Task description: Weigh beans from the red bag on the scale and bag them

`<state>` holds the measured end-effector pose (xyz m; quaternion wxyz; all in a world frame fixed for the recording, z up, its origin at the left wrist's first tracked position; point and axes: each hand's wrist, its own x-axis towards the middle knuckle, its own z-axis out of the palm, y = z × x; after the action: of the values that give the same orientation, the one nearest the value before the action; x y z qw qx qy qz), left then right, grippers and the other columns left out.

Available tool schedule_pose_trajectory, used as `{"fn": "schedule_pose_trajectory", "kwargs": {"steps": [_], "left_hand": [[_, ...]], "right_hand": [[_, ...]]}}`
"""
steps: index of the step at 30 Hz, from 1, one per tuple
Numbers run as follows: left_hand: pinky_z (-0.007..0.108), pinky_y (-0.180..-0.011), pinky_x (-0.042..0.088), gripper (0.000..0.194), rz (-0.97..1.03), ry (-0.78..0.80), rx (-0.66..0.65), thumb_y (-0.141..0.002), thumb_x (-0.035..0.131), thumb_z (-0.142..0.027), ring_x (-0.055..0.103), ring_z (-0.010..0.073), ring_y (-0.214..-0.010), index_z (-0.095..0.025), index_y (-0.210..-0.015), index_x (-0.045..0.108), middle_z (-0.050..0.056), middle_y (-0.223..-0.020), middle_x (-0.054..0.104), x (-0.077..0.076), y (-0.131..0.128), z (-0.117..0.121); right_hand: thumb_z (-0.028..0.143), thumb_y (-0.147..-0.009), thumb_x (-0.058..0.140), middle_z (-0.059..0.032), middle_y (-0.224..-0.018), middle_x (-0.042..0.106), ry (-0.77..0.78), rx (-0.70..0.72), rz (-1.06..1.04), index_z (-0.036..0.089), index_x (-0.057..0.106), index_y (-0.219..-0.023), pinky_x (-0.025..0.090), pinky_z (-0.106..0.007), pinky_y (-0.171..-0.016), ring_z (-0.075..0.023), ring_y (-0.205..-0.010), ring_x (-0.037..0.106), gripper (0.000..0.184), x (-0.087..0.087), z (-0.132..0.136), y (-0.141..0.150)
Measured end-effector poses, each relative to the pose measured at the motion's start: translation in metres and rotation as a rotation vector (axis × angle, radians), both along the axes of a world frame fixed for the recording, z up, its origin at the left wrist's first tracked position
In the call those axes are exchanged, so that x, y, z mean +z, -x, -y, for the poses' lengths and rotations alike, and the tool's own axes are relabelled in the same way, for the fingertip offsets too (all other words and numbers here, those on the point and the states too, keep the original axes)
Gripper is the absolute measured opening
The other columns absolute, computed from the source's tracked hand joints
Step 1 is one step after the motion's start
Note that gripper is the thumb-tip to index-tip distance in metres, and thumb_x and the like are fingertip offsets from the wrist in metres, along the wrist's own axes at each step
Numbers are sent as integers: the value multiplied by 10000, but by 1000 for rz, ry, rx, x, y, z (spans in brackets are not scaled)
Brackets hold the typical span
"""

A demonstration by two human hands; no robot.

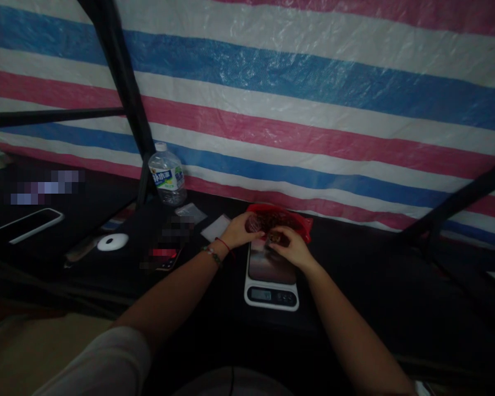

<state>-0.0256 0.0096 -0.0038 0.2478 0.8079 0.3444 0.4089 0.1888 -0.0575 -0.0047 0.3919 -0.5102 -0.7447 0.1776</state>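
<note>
My left hand (240, 231) is closed around a small, clear, round plastic piece (253, 223) with shiny ridges; its exact kind is too dim to tell. In the fingers of my right hand (293, 247) is a small clear container (272, 241) with brownish bits at its top. Both hands are over the far end of a white kitchen scale (250, 297), whose display is lit. Just behind them lies a red plastic bag (305, 224), opened out, with dark reddish-brown pieces inside. My hands partly cover the bag and the scale's plate.
Left of the scale are small clear bags (215, 227), a phone (165, 265) and a round white object (113, 242). A large plastic bottle (167, 176) stands by a dark frame post (126, 82). Another phone (28, 224) lies far left. Striped sheeting (292, 110) hangs behind the black-covered table (367, 286).
</note>
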Motion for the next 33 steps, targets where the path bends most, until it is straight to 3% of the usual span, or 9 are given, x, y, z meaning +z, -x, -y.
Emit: {"fn": "schedule_pose_trajectory", "kwargs": {"steps": [5, 12, 15, 20, 33], "left_hand": [[407, -920, 471, 616, -148, -140, -29, -627, 755, -498, 618, 273, -1023, -160, -1119, 601, 115, -1108, 665, 4, -4, 6], [355, -830, 486, 567, -250, -155, -91, -663, 694, -579, 648, 256, -928, -185, -1066, 629, 80, -996, 699, 15, -15, 23], [347, -816, 485, 546, -239, -143, -76, -660, 701, -566, 651, 251, -907, -183, -1043, 630, 75, -962, 701, 17, -16, 25], [352, -831, 478, 540, -210, -141, -106, -660, 706, -548, 643, 247, -910, -181, -1047, 622, 79, -962, 694, 15, -16, 27], [346, -801, 491, 533, -80, -32, -171, -689, 703, -494, 635, 236, -902, -159, -1089, 597, 83, -1015, 677, 11, -19, 30]], "right_hand": [[273, -760, 653, -92, -1193, 597, -84, -59, -220, 210, 581, -1185, 428, -400, -1007, -212, -1114, 566, 436, 2, -1, -3], [271, -726, 700, -79, -1131, 618, -96, -15, -264, 241, 545, -1229, 510, -373, -900, -210, -1036, 610, 527, 7, 4, 3], [253, -726, 708, -72, -1083, 649, -97, 1, -184, 229, 583, -1139, 527, -368, -857, -209, -983, 631, 432, 10, 9, 6], [232, -781, 677, -74, -1090, 644, -264, 78, 32, 240, 666, -1031, 493, -390, -920, -215, -1049, 595, 250, 22, 16, 5], [270, -884, 566, -76, -1232, 616, -282, 120, 12, 292, 529, -1302, 447, -436, -997, -223, -1162, 551, 421, 28, 21, 6]]}}
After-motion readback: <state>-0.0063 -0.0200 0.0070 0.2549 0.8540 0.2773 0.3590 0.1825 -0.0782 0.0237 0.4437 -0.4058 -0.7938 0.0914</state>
